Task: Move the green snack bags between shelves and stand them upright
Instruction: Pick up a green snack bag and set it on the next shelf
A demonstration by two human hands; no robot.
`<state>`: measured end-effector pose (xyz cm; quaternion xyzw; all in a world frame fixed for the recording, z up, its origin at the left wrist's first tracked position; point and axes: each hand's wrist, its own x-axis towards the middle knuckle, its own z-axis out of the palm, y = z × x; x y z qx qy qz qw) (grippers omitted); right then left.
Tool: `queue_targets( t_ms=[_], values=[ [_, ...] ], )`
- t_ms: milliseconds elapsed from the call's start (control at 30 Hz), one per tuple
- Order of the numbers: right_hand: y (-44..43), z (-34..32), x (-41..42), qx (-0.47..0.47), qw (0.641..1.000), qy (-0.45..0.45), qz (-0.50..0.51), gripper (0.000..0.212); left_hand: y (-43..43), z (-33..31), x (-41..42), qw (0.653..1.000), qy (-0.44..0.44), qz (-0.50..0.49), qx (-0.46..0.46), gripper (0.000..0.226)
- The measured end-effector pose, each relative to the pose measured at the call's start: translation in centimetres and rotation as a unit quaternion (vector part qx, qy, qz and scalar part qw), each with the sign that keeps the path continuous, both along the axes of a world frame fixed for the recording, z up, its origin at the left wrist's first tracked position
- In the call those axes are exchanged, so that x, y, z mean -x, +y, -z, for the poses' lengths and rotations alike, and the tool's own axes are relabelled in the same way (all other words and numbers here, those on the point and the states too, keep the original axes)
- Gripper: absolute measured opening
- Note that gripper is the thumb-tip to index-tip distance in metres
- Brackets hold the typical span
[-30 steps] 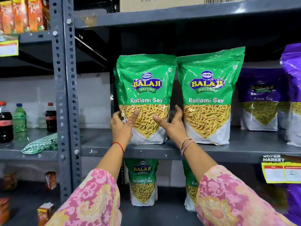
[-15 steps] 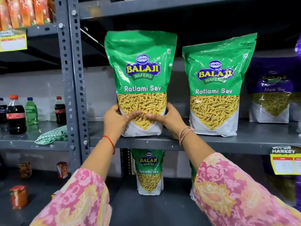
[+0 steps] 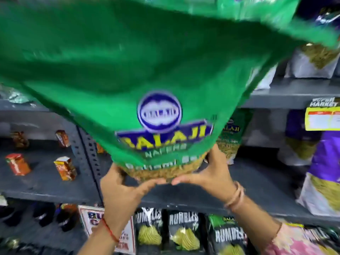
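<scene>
A big green Balaji snack bag fills the upper half of the view, blurred and tipped toward the camera. Both hands grip its bottom end in front of the lower shelf. My left hand holds the bag's left bottom corner, my right hand the right one, fingertips nearly meeting underneath. Another green snack bag stands upright on that lower shelf, just right of the held bag and partly hidden by it. The bags on the upper shelf are mostly covered.
Purple snack bags stand at the right on both shelves. A grey perforated upright divides the rack; small orange boxes sit on the shelf to its left. Black Rumbles packets line the shelf below. A yellow price tag hangs on the upper shelf edge.
The left green bag has been lifted off the upper shelf and brought down and toward the camera in both hands. The view has dropped to the lower shelves.
</scene>
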<state>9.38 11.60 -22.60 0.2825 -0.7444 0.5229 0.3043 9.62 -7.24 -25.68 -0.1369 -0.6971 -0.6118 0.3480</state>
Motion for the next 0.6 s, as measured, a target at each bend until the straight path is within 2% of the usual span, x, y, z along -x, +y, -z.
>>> queue_targets(
  t_ms=[167, 267, 400, 600],
  values=[
    [2.7, 9.0, 2.8, -0.024, 0.984, -0.164, 0.06, 0.079, 2.2, 8.1, 3.0, 0.985, -0.15, 0.071, 0.037, 0.05],
    [3.5, 12.7, 6.1, -0.029, 0.969, -0.229, 0.085, 0.075, 3.1, 10.7, 6.4, 0.979, -0.182, 0.073, 0.059, 0.042],
    [3.3, 15.1, 12.4, -0.004, 0.951, -0.299, 0.081, 0.073, 3.5, 12.3, 12.7, 0.971, -0.22, 0.084, 0.051, 0.043],
    [2.2, 17.9, 19.4, 0.029, 0.94, -0.335, 0.065, 0.076, 2.8, 14.7, 19.2, 0.962, -0.257, 0.091, 0.023, 0.046]
  ],
)
